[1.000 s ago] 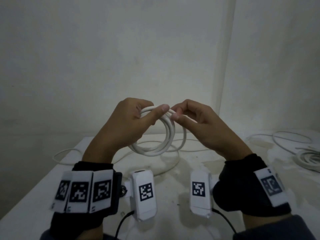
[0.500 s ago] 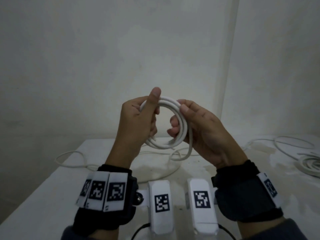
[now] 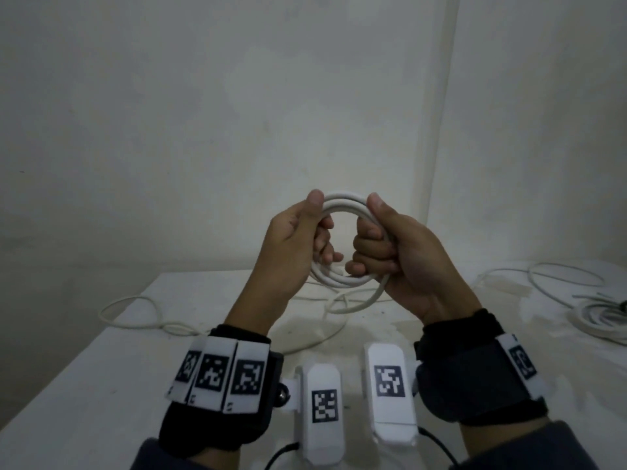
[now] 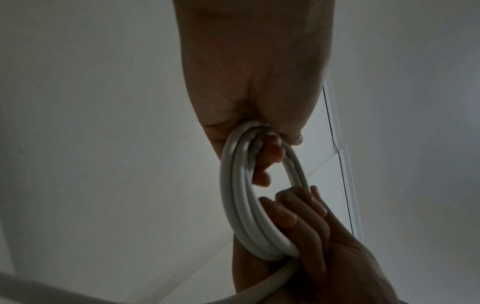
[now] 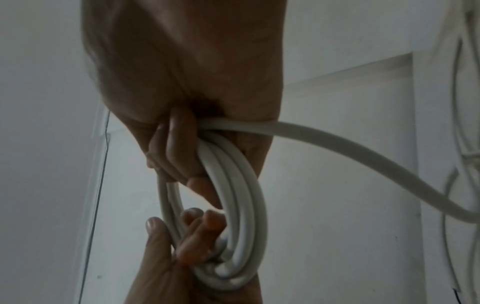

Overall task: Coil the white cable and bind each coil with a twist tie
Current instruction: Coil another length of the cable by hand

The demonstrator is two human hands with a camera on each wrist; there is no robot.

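I hold a white cable coil (image 3: 342,202) of several loops upright above the table. My left hand (image 3: 298,239) grips its left side, thumb up on the top arc. My right hand (image 3: 390,245) grips its right side, fingers curled through the ring. The coil (image 4: 241,205) shows in the left wrist view with the right hand's fingers (image 4: 293,207) hooked round it. The right wrist view shows the coil (image 5: 239,195) and the loose cable tail (image 5: 363,156) leaving the palm. That tail (image 3: 369,298) drops to the table. No twist tie shows.
The white table (image 3: 101,385) carries the slack cable in loose loops (image 3: 135,317) at the left. Another white cable coil (image 3: 597,317) and stray cable lie at the far right. Bare walls meet in a corner behind.
Both hands rose with the coil and turned it to face me. The right hand went from pinching the top of the loop to gripping the right side with curled fingers.
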